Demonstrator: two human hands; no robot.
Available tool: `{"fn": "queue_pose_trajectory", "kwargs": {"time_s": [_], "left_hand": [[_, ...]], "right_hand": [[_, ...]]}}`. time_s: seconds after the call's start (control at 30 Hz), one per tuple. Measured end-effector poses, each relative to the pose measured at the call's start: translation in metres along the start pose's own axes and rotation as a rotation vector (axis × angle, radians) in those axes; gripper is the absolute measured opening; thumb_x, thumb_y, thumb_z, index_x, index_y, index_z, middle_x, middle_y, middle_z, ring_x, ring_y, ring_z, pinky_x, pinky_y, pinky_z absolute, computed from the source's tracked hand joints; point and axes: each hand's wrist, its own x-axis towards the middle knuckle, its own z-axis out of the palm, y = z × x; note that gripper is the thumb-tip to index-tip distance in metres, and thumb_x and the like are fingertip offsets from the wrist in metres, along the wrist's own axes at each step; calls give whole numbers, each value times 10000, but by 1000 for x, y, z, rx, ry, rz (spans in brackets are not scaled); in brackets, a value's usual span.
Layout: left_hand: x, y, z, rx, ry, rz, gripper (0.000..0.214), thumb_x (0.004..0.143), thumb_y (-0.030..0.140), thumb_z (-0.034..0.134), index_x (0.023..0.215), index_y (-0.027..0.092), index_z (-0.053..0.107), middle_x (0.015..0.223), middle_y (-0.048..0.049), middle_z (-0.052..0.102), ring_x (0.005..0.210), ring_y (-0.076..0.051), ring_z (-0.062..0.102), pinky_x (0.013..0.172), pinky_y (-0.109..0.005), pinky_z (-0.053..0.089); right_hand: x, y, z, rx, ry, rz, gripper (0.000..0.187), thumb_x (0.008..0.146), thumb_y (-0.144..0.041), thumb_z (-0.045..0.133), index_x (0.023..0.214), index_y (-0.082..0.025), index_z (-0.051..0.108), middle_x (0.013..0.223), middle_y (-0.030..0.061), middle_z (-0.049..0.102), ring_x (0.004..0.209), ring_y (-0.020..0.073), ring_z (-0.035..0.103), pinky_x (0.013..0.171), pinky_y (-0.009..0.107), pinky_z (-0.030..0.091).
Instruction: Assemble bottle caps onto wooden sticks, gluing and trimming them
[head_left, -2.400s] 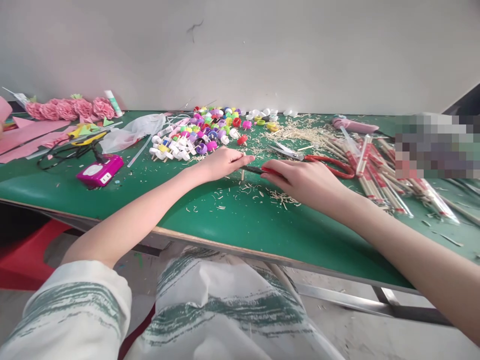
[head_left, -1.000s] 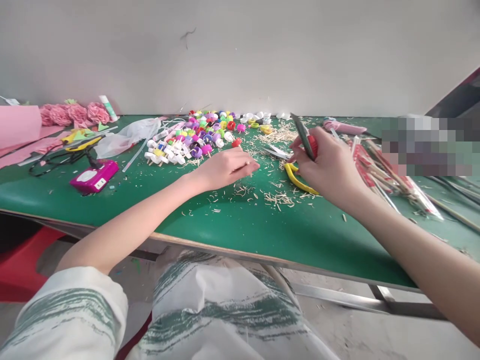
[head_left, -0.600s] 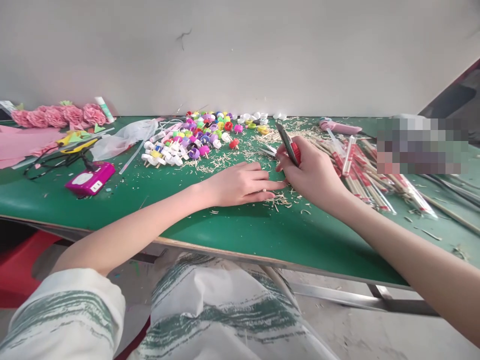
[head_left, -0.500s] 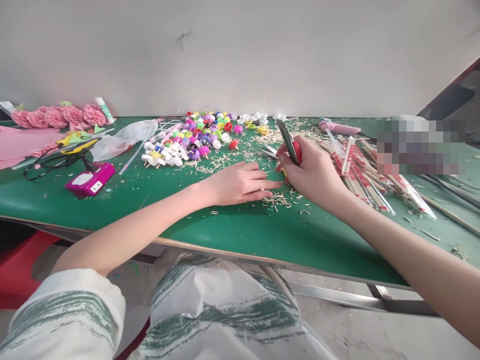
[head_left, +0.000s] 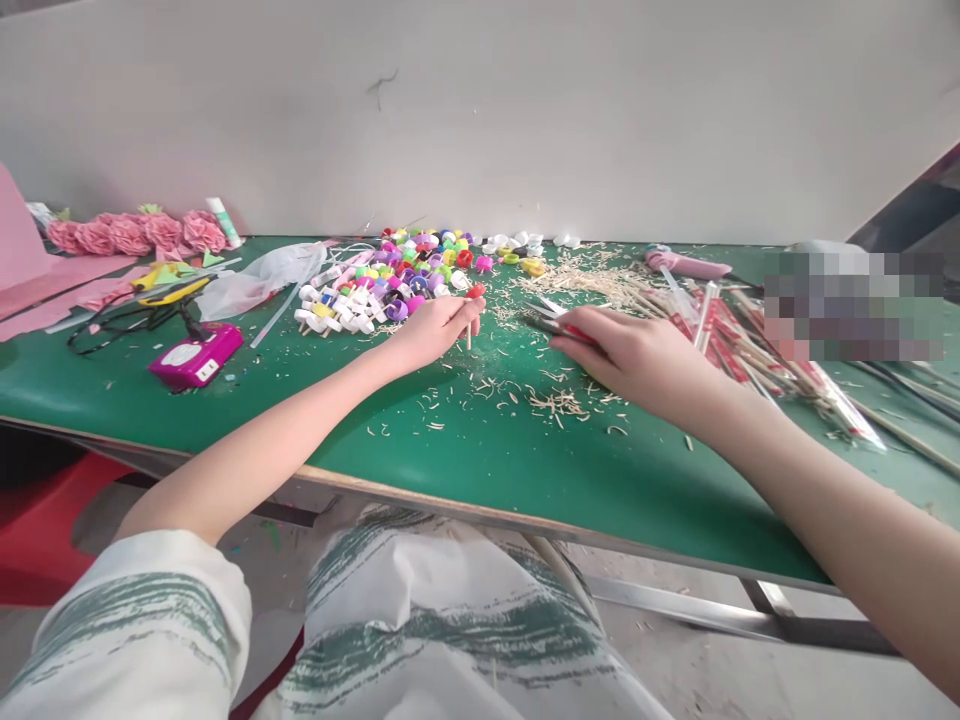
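Observation:
My left hand (head_left: pixel 431 333) is closed in a pinch on a small red bottle cap with a short wooden stick (head_left: pixel 469 337) below it, held upright at the near edge of the cap pile. My right hand (head_left: pixel 626 350) rests low over the table, thumb and fingers around a utility knife (head_left: pixel 579 333) with a red and dark handle, now lying nearly flat. Just beyond its fingertips, scissors (head_left: pixel 551 308) show their open metal blades; their handles are hidden. Coloured bottle caps (head_left: pixel 405 270) and white ones, several with sticks through them, lie heaped beyond my left hand.
Wood shavings (head_left: pixel 559 402) litter the green table (head_left: pixel 450 460). Wrapped wooden sticks (head_left: pixel 750 355) lie at the right. Leftward are a magenta power adapter (head_left: pixel 196 357), a yellow-and-black tool (head_left: pixel 172 292), a clear plastic bag (head_left: pixel 259 280), pink paper flowers (head_left: pixel 139 233) and a glue stick (head_left: pixel 223 222).
My left hand has left the tabletop near the shavings, moved up and left, and taken hold of the red cap with its stick. My right hand has lowered the knife from upright to nearly flat.

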Motion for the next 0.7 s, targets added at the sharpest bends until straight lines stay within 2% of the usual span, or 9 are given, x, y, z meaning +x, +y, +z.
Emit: {"fn": "queue_pose_trajectory", "kwargs": {"time_s": [0.13,0.3,0.47,0.6,0.7], "left_hand": [[1,-4,-1,29,-48,9,620,936,619,246,705,171,608,682,-34,595,630,-129,551,647,-281,428],[-2,2,2,103,-76,56,639,939,617,227,668,176,601,682,-31,562,629,-138,528,665,-290,411],[-4,2,4,133,-88,66,603,931,629,242,629,184,515,685,-36,552,641,-151,519,655,-299,390],[-4,2,6,121,-76,57,593,925,635,261,584,191,458,627,-26,523,591,-142,505,633,-298,384],[-4,1,8,90,-96,42,600,919,643,279,588,187,488,614,-23,536,560,-133,502,611,-291,381]], "right_hand": [[-2,1,9,-75,-73,-148,389,979,-465,309,1045,-236,616,938,54,723,639,158,612,493,261,362],[-2,0,10,-128,-90,-210,436,970,-492,348,1236,-239,582,1080,65,711,639,142,622,470,253,334],[-3,-1,6,-189,-116,-258,463,993,-467,285,1279,-254,581,958,41,710,613,124,600,466,250,298],[-6,-4,6,-213,-96,-300,473,1011,-396,230,1398,-284,478,933,35,708,595,114,573,473,251,262],[-9,-4,8,-224,-110,-334,478,1008,-332,231,1445,-273,417,888,40,694,565,107,535,468,251,238]]}}
